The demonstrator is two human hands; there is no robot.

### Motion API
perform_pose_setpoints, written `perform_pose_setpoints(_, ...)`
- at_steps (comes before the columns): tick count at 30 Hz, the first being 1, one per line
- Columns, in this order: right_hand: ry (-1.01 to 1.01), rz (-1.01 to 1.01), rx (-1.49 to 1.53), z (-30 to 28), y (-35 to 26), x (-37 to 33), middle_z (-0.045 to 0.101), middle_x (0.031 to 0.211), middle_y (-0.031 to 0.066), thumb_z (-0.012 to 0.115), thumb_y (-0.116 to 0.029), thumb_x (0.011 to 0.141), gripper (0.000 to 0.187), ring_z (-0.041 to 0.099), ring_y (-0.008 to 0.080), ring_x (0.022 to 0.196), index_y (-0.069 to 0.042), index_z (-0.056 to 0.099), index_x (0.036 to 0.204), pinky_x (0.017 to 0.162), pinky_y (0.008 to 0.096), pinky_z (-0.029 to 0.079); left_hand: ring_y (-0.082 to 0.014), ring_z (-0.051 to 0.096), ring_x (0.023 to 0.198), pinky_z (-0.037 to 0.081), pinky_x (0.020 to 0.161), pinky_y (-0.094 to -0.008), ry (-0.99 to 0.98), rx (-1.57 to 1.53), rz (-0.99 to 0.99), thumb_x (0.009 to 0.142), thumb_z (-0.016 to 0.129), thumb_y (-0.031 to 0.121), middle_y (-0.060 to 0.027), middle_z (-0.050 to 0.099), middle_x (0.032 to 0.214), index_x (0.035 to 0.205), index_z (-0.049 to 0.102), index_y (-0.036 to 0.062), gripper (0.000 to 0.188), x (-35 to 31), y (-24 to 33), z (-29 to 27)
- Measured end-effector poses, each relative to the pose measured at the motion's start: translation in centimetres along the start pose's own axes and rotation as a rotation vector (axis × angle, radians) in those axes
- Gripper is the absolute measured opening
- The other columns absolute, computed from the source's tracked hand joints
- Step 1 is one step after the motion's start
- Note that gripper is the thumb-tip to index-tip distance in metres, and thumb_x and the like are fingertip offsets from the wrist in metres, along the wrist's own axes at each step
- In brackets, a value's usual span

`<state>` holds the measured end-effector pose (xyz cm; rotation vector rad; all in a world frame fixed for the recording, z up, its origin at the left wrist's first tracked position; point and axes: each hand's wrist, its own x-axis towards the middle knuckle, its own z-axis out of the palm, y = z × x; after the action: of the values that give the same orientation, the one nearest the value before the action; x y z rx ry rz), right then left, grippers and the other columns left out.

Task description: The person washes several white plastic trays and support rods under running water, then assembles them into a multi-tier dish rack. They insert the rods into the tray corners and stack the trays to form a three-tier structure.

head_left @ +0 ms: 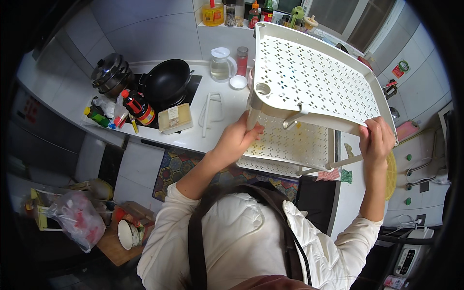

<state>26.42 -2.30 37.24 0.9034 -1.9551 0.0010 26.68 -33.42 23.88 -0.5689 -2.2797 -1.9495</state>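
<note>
A cream plastic tiered rack [316, 72] with perforated shelves stands tilted in front of me at the right. My left hand [240, 137] is closed around its near left post, just below the top shelf. At the near right corner, my right hand [378, 137] grips the top shelf's rim. A hook [296, 116] hangs on the front edge between my hands. Below shows a lower perforated shelf [290, 140], with yellowish marks on it. Left of the rack, loose white frame pieces [211, 112] lie on the counter.
The white counter [193, 137] holds a black wok [166, 82], a steel pot [111, 75], a dark sauce bottle [138, 107], a lidded food box [175, 119] and a water jug [221, 65]. Condiment bottles [253, 14] line the sill. A patterned mat [174, 176] covers the floor.
</note>
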Motion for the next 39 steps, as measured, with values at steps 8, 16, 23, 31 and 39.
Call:
perform_pose_setpoints(8,-0.017,-0.014,-0.018,0.0,0.5,0.7,0.049,0.062,0.0072,0.069,-0.016,0.077,0.020,0.047,0.0209,0.050,-0.004,0.054,0.076,0.045,0.0305,0.036,-0.0187,0.063,0.074,0.049,0.069,-0.0302,-0.003,0.018,0.032,0.092,0.051,0.013,-0.0108,0.062,0.085,0.122,0.042,0.0010,0.033,-0.1,0.4,0.0)
perform_pose_setpoints(16,0.019,-0.060,-0.013,-0.1,0.7,0.6,0.049,0.061,0.0068,0.070,-0.017,0.077,0.021,0.047,0.0204,0.049,-0.004,0.054,0.075,0.045,0.0303,0.037,-0.0170,0.063,0.073,0.049,0.069,-0.0288,0.019,0.031,0.005,0.091,0.049,0.008,-0.0096,0.063,0.081,0.095,0.051,-0.0036,0.012,-0.2,0.6,0.2)
perform_pose_setpoints(23,-0.050,-0.016,0.024,-0.3,0.3,0.8,0.048,0.061,0.0062,0.070,-0.016,0.076,0.020,0.047,0.0203,0.049,-0.004,0.054,0.075,0.045,0.0305,0.036,-0.0249,0.056,0.103,0.043,0.088,-0.0355,0.062,0.157,0.138,0.089,0.057,0.027,-0.0184,0.054,0.112,0.123,0.039,-0.0034,0.049,0.0,0.5,-0.4)
perform_pose_setpoints(31,-0.116,0.054,0.006,-1.0,-0.7,1.1,0.051,0.067,0.0068,0.068,-0.018,0.077,0.018,0.049,0.0216,0.054,-0.005,0.057,0.078,0.049,0.0307,0.038,-0.0369,0.045,0.122,0.030,0.103,-0.0498,0.298,0.591,0.905,0.077,0.058,0.063,-0.0166,0.054,0.122,0.117,0.058,0.0049,0.071,4.5,8.1,-4.3)
perform_pose_setpoints(39,0.162,0.571,0.195,-4.9,4.3,-2.1,0.061,0.109,0.0110,0.041,-0.038,0.095,0.044,0.053,0.0208,0.102,-0.005,0.060,0.118,0.091,0.0348,0.037,-0.0340,0.056,0.110,0.028,0.103,-0.0526,0.016,0.577,0.812,0.086,0.059,0.036,-0.0105,0.067,0.093,0.072,0.061,0.0046,0.035,6.0,10.0,-3.6)
